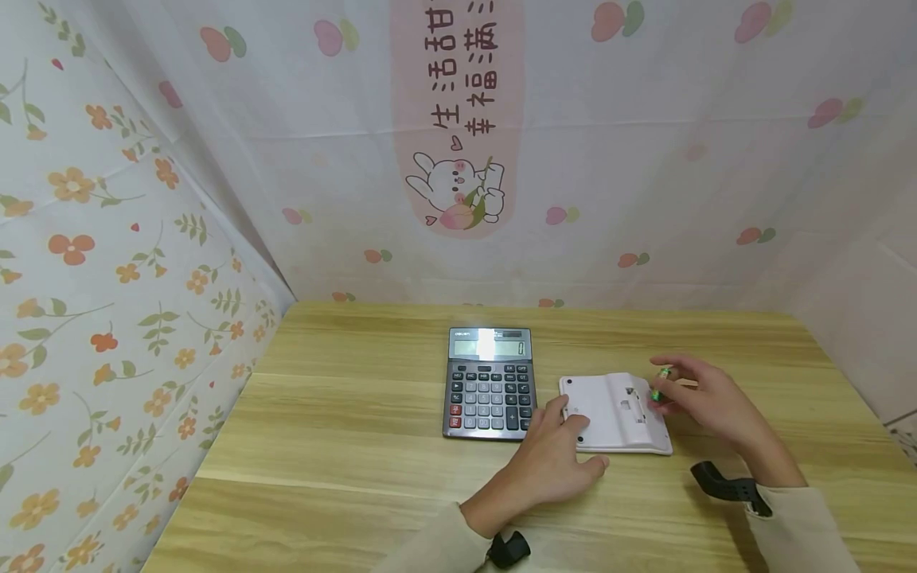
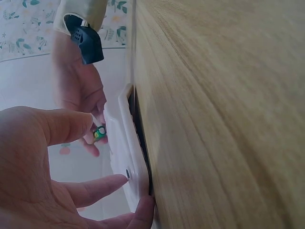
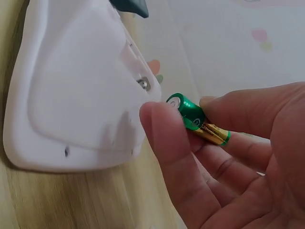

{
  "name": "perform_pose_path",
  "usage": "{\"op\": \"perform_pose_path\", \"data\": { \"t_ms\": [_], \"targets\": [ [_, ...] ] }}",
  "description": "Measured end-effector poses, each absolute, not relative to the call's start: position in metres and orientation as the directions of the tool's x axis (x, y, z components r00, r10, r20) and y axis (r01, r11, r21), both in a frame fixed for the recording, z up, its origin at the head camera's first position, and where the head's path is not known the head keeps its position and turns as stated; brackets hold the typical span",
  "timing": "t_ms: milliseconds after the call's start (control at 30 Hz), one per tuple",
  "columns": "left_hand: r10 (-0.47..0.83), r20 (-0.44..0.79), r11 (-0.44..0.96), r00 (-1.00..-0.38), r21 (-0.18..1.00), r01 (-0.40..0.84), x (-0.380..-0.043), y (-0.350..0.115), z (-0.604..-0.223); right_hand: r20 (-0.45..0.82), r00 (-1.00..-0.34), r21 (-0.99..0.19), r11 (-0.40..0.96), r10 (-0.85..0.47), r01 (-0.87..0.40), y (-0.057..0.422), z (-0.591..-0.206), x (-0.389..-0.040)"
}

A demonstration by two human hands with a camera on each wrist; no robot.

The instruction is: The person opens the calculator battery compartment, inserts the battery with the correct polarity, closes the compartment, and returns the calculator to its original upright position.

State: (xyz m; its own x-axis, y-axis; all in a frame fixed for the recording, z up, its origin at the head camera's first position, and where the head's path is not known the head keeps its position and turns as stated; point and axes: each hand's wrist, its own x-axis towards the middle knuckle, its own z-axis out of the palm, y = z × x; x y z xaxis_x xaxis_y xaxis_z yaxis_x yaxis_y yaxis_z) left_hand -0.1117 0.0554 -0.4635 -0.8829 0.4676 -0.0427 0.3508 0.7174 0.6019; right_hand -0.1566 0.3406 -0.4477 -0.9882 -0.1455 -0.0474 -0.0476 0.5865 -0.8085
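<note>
A white device [image 1: 598, 398] lies face down on the table, with an uncovered battery compartment [image 1: 634, 406] and dark round feet at its corners. My left hand [image 1: 555, 465] rests at its left end; one fingertip [image 2: 121, 180] touches the back beside a foot, and another is at the edge by the tabletop. The left thumb [image 2: 71, 126] stays apart from the device. Between thumb and fingers, my right hand [image 1: 705, 398] pinches a green and gold battery [image 3: 190, 114], just off the compartment's right side. A metal contact [image 3: 144, 84] shows inside the compartment.
A dark grey calculator [image 1: 490, 398] lies face up left of the white device, its display showing 0, close to my left fingers. The wooden table [image 1: 344, 446] meets a patterned curtain [image 1: 344, 239] at the back, and a floral cloth [image 1: 107, 318] hangs at the left.
</note>
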Motion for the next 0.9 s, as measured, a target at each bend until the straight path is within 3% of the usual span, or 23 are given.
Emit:
{"op": "perform_pose_path", "data": {
  "t_ms": [167, 467, 900],
  "targets": [
    [0.467, -0.047, 0.716, -0.883, 0.605, 0.347, -0.112, 0.056, -0.463, -0.017, -0.988, -0.831, 0.552, -0.153, -0.071, 0.334, -0.447, -0.156],
    [0.468, -0.042, 0.724, -0.883, 0.592, 0.355, -0.112, 0.056, -0.463, -0.008, -0.988, -0.79, 0.606, -0.152, -0.087, 0.322, -0.443, -0.154],
    [0.468, -0.036, 0.725, -0.883, 0.586, 0.361, -0.111, 0.056, -0.463, 0.095, -0.978, -0.595, 0.777, -0.188, -0.207, 0.312, -0.441, -0.154]
  ]
}}
